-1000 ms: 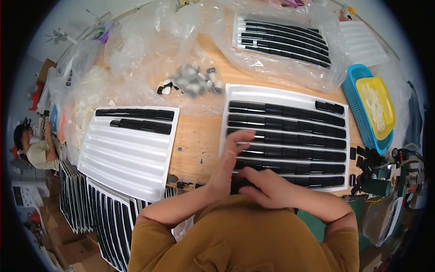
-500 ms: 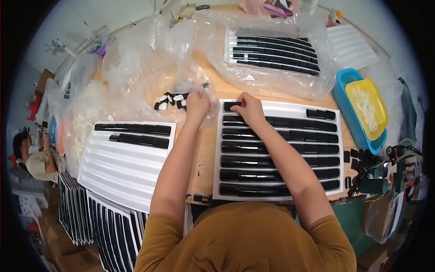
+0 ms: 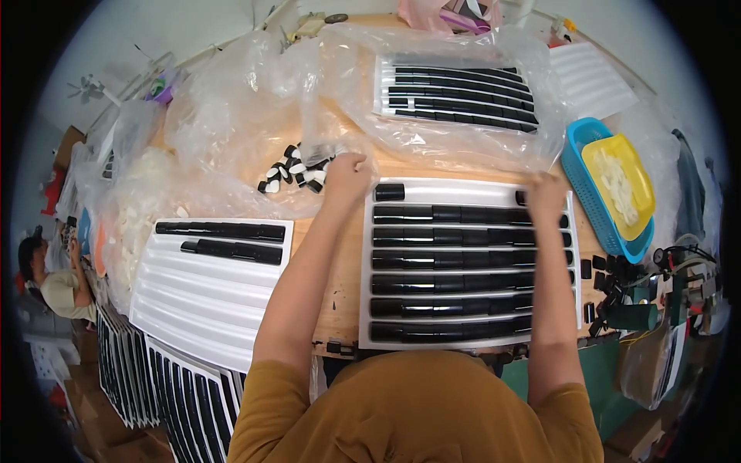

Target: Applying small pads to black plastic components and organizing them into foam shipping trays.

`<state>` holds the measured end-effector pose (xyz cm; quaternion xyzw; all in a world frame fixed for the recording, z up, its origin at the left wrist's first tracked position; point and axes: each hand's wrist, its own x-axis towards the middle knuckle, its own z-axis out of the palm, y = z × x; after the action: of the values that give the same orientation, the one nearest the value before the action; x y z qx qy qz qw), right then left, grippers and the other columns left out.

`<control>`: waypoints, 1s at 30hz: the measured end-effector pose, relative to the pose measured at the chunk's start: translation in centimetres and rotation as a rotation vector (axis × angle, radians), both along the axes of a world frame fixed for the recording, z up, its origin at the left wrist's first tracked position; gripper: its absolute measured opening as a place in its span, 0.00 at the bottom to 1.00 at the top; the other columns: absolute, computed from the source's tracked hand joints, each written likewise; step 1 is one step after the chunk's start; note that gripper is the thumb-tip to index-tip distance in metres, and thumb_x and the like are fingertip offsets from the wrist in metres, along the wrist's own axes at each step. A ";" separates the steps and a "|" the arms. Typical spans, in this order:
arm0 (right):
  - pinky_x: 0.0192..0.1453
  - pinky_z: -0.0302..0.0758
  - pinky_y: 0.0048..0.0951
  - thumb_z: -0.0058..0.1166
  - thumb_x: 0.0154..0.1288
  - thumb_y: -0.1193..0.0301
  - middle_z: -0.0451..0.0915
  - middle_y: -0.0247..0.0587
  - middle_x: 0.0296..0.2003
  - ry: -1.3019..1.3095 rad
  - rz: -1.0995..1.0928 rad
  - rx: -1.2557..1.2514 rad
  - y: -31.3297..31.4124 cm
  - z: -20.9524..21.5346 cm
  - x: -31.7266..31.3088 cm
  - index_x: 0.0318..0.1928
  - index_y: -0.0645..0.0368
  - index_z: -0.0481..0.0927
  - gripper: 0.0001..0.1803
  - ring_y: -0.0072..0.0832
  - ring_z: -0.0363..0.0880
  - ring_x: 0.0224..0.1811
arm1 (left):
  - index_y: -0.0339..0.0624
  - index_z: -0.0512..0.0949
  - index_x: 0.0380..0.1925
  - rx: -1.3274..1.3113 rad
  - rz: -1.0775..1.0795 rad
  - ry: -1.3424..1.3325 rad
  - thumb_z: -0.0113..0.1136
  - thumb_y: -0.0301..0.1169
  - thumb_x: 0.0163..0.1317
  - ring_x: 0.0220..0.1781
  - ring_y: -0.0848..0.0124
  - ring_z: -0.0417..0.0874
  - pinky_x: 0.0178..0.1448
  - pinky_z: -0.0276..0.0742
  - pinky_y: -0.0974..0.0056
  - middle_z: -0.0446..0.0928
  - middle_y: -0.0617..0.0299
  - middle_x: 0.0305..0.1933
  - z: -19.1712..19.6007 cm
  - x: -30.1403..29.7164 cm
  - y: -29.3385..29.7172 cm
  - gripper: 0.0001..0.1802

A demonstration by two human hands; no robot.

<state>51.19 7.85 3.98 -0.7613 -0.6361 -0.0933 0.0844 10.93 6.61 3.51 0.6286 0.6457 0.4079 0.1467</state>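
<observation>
A white ridged tray (image 3: 473, 186) lies before me, its rows filled with glossy black cylindrical pieces (image 3: 417, 260). One short black piece (image 3: 390, 191) rests alone at the left end of its far row. Over the far right corner is my right hand (image 3: 546, 199), blurred, its fingers beside another black piece partly covered by it. My left hand (image 3: 347, 179) is closed just off the tray's far left corner, by the clear plastic bag; whatever it holds is hidden. Beside it lies a pile of small black-and-white caps (image 3: 295, 170).
To the left, another white tray (image 3: 204, 301) bears two rows of black pieces. A bagged filled tray (image 3: 463, 96) lies at the back. At right stand a blue basket (image 3: 580, 166) with a yellow one inside and loose black parts (image 3: 610, 285). A person (image 3: 65, 285) sits far left.
My right hand has moved right, from the short piece at the far row's left end to its right end. My left hand has shifted slightly away from the caps, uncovering more of them.
</observation>
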 end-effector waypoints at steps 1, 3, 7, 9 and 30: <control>0.55 0.74 0.48 0.56 0.63 0.61 0.78 0.51 0.48 0.007 -0.130 0.018 -0.9 -0.4 2.2 0.46 0.59 0.80 0.17 0.49 0.75 0.52 | 0.38 0.85 0.33 -0.018 0.023 -0.042 0.54 0.28 0.52 0.38 0.52 0.84 0.45 0.78 0.55 0.82 0.46 0.32 0.6 -1.2 -0.5 0.12; 0.54 0.75 0.48 0.56 0.63 0.61 0.78 0.51 0.48 0.021 -0.244 0.031 -2.1 -1.9 4.8 0.47 0.59 0.80 0.17 0.50 0.74 0.53 | 0.39 0.85 0.28 -0.007 0.158 -0.039 0.56 0.27 0.50 0.34 0.53 0.84 0.42 0.79 0.54 0.82 0.47 0.26 0.9 -4.5 -1.1 0.09; 0.53 0.75 0.49 0.57 0.63 0.58 0.76 0.50 0.50 -0.014 -0.198 -0.057 -2.7 -3.5 5.3 0.50 0.58 0.78 0.20 0.52 0.73 0.54 | 0.38 0.84 0.27 -0.041 0.355 0.059 0.57 0.26 0.51 0.35 0.51 0.84 0.43 0.79 0.53 0.81 0.46 0.28 -0.1 -8.8 -1.7 0.08; 0.52 0.76 0.48 0.57 0.63 0.58 0.75 0.50 0.51 0.008 -0.185 -0.041 -2.6 -3.2 4.7 0.50 0.57 0.78 0.20 0.51 0.74 0.54 | 0.38 0.83 0.31 -0.107 0.255 0.239 0.60 0.26 0.51 0.39 0.50 0.83 0.44 0.78 0.53 0.82 0.47 0.34 -0.8 -8.9 -1.7 0.07; 0.47 0.76 0.39 0.74 0.46 0.62 0.83 0.49 0.36 0.483 -0.219 0.053 -1.2 -0.7 8.5 0.42 0.63 0.79 0.26 0.44 0.81 0.42 | 0.31 0.76 0.45 -0.036 0.297 -0.745 0.46 0.17 0.64 0.42 0.69 0.83 0.39 0.80 0.74 0.79 0.52 0.43 0.9 -7.2 -7.1 0.13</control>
<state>59.66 6.64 3.33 -0.8232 -0.5089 0.0661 0.2429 3.72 -0.49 4.39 0.3349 0.6394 0.6131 0.3212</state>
